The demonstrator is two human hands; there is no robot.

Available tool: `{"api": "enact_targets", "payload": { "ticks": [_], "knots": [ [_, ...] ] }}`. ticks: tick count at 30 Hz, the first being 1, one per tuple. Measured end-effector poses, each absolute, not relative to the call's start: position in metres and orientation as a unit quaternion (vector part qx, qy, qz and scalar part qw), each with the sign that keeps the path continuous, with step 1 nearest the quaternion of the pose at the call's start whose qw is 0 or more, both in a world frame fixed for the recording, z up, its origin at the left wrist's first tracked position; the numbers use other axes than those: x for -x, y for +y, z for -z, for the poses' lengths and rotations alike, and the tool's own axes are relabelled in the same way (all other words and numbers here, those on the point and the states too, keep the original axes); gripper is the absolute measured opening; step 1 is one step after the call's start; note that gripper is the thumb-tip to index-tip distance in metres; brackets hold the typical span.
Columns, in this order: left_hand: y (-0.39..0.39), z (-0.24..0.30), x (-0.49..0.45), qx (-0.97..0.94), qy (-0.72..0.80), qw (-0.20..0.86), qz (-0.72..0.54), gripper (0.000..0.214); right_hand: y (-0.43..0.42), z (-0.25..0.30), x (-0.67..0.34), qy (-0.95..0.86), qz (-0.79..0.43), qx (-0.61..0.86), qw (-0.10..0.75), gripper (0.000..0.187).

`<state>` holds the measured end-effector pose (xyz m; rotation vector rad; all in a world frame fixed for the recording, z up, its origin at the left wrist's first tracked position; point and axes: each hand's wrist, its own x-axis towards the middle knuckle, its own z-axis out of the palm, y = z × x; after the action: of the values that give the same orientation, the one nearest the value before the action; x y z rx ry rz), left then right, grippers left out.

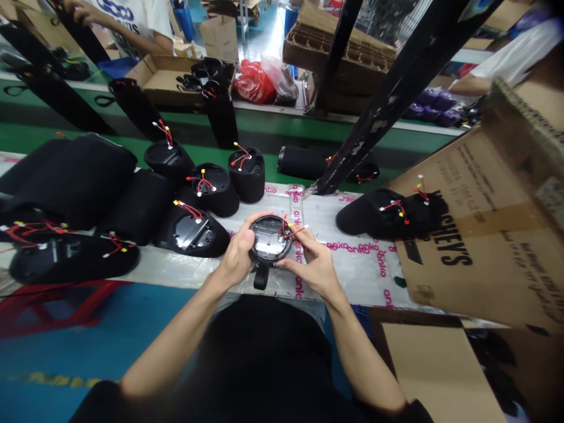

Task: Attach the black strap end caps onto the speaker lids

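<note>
A round black speaker housing (268, 242) stands end-up at the near edge of the bench, its glossy recessed end facing me. Red wires (284, 228) with small yellow and white plugs stick out of that end, and a black strap loop (261, 276) hangs from the near side. My left hand (237, 254) is closed around the housing's left side, thumb on the rim. On the right side my right hand (316, 263) grips it between thumb and fingers, with its fingertips beside the wires. Just left lies a similar speaker (198, 233) with wires showing.
Several black speakers (79, 176) crowd the bench's left side; two more (374, 211) lie right, against a large cardboard box (458, 235). A slanted dark post (374, 111) rises behind. Beyond the green conveyor (264, 126), a person in white (136, 29) works near an open carton (154, 73).
</note>
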<state>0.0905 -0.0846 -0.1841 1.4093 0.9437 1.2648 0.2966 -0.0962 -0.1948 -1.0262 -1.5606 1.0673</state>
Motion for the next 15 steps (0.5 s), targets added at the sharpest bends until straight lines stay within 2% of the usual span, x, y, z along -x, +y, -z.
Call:
{"api": "enact_targets", "payload": {
  "ticks": [6,12,15],
  "knots": [
    [-0.081,0.203,-0.106,-0.550,0.426,0.414,-0.587,0.066,-0.096,0.188,-0.292,-0.684,-0.339,0.429,0.482,0.090],
    [-0.083,0.197,-0.104,-0.576,0.439,0.397,-0.563,0.062,-0.081,0.165,-0.301,-0.669,-0.429,0.446,0.411,0.078],
    [-0.085,0.195,-0.105,-0.571,0.444,0.391,-0.569,0.060,-0.073,0.154,-0.308,-0.717,-0.424,0.423,0.357,0.076]
  ]
}}
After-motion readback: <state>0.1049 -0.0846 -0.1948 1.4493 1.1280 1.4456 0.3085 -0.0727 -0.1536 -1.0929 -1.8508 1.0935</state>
